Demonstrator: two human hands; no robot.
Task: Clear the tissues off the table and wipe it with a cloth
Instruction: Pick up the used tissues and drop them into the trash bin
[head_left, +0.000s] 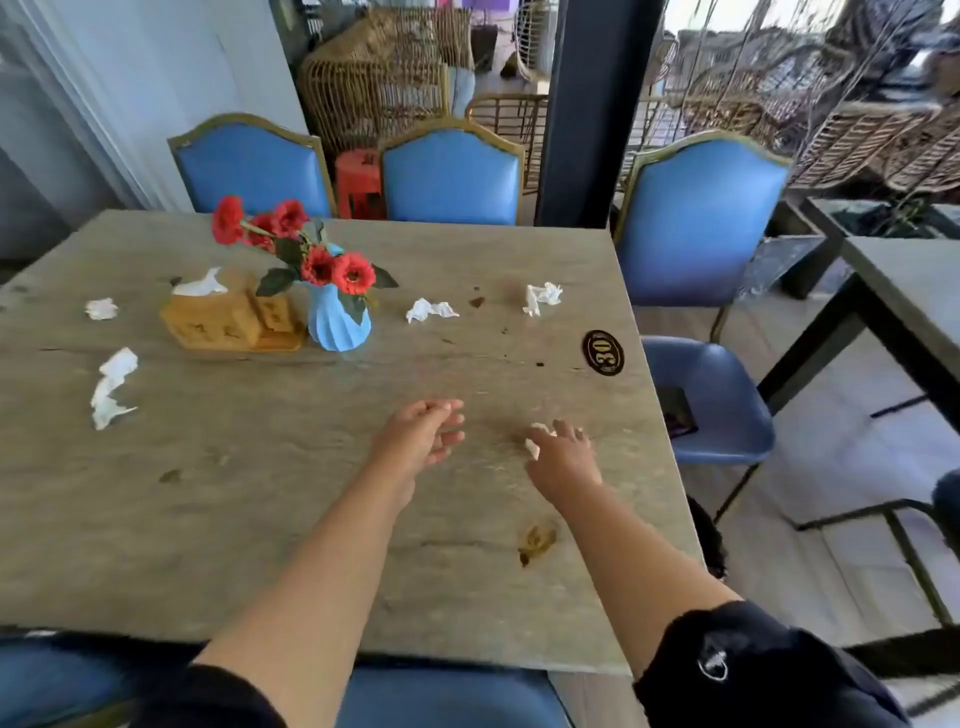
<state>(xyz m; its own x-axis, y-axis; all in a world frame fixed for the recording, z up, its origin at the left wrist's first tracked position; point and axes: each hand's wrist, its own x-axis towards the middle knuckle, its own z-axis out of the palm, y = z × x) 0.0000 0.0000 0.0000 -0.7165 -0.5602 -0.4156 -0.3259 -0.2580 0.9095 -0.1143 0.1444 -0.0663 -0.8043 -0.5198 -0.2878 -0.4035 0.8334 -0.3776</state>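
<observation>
Both hands reach out over the grey tabletop (260, 519), bare forearms extended from dark sleeves. The right hand (563, 460) lies palm down with its fingers (569, 432) curled over a small crumpled tissue (535, 441), which shows white at the fingertips; the frame is blurred, so whether the fingers have closed on it cannot be told. The left hand (421, 434) hovers just left of it, fingers spread and holding nothing.

Taking the blue vase (337, 322) of red flowers (311, 254) as the landmark: a wooden tissue box (218, 322) stands just to its left, a white sheet sticking out of its top. Further left of the vase lie a small wad (101, 308) and, nearer the person, a long torn tissue (111, 387). Right of the vase lie two more crumpled tissues, one near (430, 310) and one further right (541, 297). A black oval number plate (602, 352) sits far right of the vase by the tabletop edge. A brown stain (535, 543) marks the surface well in front of the vase, between the two forearms. Blue chairs (452, 176) stand behind the vase.
</observation>
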